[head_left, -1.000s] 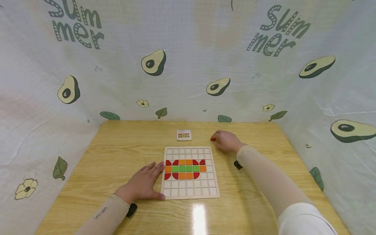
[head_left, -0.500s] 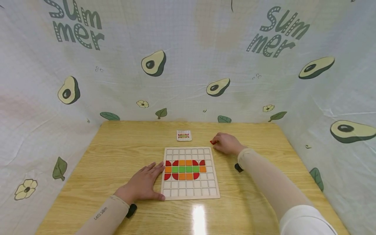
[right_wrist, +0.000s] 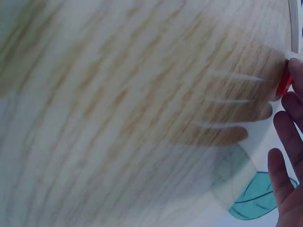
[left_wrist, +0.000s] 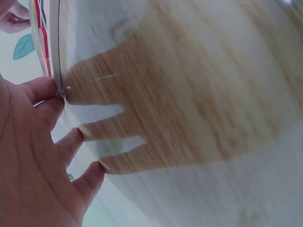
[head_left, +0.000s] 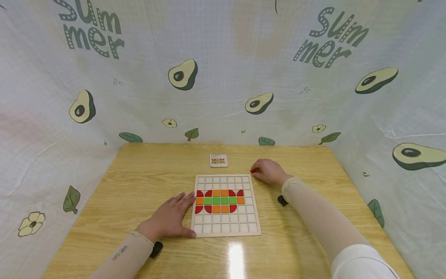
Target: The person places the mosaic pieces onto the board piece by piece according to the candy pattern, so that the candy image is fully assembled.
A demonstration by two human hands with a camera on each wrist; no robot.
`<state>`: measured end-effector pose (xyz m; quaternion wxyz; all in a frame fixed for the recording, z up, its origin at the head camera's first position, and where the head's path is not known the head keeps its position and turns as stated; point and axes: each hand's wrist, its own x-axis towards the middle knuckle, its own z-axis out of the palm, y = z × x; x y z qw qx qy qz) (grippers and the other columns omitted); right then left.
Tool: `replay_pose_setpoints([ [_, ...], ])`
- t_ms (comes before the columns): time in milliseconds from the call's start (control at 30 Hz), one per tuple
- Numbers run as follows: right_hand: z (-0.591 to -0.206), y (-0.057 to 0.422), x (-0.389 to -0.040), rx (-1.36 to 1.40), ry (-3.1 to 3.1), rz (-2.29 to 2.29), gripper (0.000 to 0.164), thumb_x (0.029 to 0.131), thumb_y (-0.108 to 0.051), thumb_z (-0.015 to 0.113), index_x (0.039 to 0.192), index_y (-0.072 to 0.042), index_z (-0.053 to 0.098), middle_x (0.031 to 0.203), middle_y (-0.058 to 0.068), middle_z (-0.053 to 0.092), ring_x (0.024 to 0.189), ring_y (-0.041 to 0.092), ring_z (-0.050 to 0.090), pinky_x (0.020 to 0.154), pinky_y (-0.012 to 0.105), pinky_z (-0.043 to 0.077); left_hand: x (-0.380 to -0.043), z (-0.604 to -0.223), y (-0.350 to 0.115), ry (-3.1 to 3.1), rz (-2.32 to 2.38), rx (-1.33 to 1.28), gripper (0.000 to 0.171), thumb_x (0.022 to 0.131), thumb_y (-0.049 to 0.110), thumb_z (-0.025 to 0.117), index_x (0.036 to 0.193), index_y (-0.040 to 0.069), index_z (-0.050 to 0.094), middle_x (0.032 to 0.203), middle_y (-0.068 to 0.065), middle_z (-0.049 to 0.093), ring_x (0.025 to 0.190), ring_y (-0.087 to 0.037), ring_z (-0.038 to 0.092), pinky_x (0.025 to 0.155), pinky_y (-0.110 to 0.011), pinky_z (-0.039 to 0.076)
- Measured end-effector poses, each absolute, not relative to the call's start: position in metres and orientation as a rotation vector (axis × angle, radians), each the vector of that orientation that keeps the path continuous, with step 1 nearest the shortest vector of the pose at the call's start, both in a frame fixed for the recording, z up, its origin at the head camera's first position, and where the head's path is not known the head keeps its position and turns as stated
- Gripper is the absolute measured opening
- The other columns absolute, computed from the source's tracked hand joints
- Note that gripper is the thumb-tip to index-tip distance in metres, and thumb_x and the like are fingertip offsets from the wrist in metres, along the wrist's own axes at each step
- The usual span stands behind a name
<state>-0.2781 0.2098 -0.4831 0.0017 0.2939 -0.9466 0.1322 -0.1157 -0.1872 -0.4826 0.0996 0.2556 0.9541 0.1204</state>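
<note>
A square wooden grid board (head_left: 226,234) lies on the table, with orange and green square tiles and red quarter-round tiles set in its middle rows. My left hand (head_left: 168,219) rests with spread fingers along the board's left edge; the left wrist view shows fingertips against the board's side (left_wrist: 56,42) and on the table. Beyond the board's upper right corner, my right hand (head_left: 270,171) pinches a small red tile (right_wrist: 284,84) between thumb and fingers, close to the tabletop. The tile's shape is mostly hidden by the fingers.
A small card (head_left: 218,163) printed with a similar coloured pattern lies behind the board. The wooden table (head_left: 146,166) is enclosed by a pale cloth (head_left: 223,58) printed with avocados and leaves. Black objects show at both wrists.
My right hand has shifted slightly nearer to me with the red tile, which has turned a little in the fingers. The left hand and the board have stayed in place.
</note>
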Motion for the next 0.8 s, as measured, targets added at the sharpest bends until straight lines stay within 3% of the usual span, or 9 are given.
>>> replay_pose_setpoints([
  [800, -0.473, 0.218, -0.246, 0.942, -3.044, 0.418, 0.026, 0.085, -0.012, 0.074, 0.111, -0.013, 0.074, 0.097, -0.003, 0.065, 0.081, 0.013, 0.055, 0.080, 0.034, 0.052, -0.116, -0.481, -0.186, 2.823, 0.347, 0.736, 0.115, 0.068, 0.076, 0.072, 0.155, 0.010, 0.038, 0.162, -0.003, 0.027, 0.146, -0.036, 0.025, 0.114, -0.056, 0.025],
])
